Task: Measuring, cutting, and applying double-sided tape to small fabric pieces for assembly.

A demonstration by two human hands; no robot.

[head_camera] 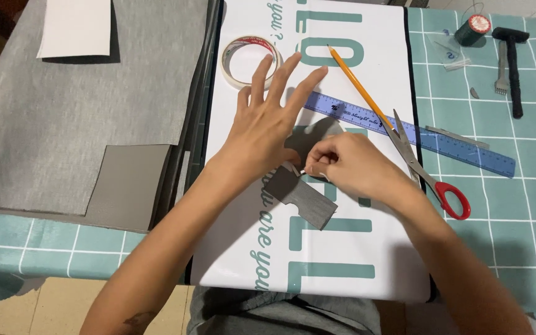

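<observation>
Two hands work a grey cut-out piece on a white mat laid over a checked table.

Nearest, the grey cut-out piece [302, 195] lies about mid-mat, its long axis running from the near right up toward the far left, mostly hidden under the hands. The left hand [268, 127] lies flat on it with fingers spread apart. The right hand [348, 164] has its fingertips pinched together on a small pale strip at the piece's edge. The near half of the white mat [342, 254] is bare. Just right of the right hand lie red-handled scissors [426, 167], crossing a blue ruler [417, 133]; a yellow pencil [355, 84] slants beyond. A tape roll [249, 57] sits near the mat's far left corner.
</observation>
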